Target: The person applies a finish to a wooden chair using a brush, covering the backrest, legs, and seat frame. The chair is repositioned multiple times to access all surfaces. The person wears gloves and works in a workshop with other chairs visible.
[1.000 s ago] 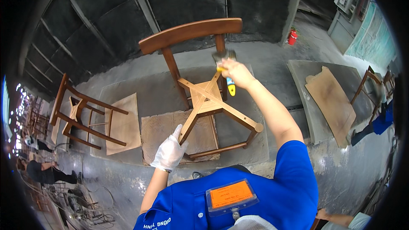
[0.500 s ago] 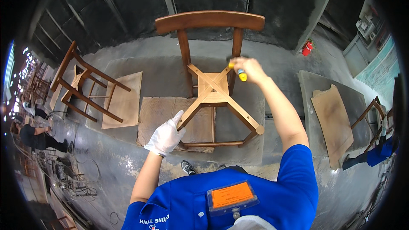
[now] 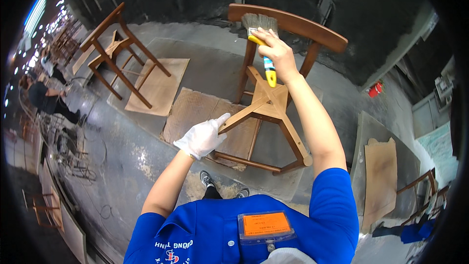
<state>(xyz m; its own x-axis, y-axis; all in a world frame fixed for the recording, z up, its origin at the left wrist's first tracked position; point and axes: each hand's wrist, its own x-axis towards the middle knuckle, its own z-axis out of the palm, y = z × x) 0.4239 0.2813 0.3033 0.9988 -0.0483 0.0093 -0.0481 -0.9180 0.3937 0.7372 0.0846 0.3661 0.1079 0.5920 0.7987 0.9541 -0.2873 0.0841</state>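
Observation:
A brown wooden chair frame (image 3: 281, 112) stands in front of me, its X-shaped seat support bare of any seat. My left hand (image 3: 204, 136), in a white glove, is closed around the near left end of that support. In my bare right hand (image 3: 276, 54) is a wide paintbrush (image 3: 260, 23) with grey bristles and a yellow and blue handle. The bristles point up and away, in front of the left part of the chair's curved backrest (image 3: 303, 25); whether they touch it I cannot tell.
Cardboard sheets (image 3: 183, 117) lie under and beside the chair. A second chair frame (image 3: 124, 51) stands to the left. At the right are another cardboard piece (image 3: 381, 176) and a red fire extinguisher (image 3: 375, 89). People (image 3: 46, 99) work at far left, near cables on the floor.
My right hand with the paintbrush has gone from the chair's right back post to the backrest's left part. The view has turned leftward. My left hand keeps its hold on the support.

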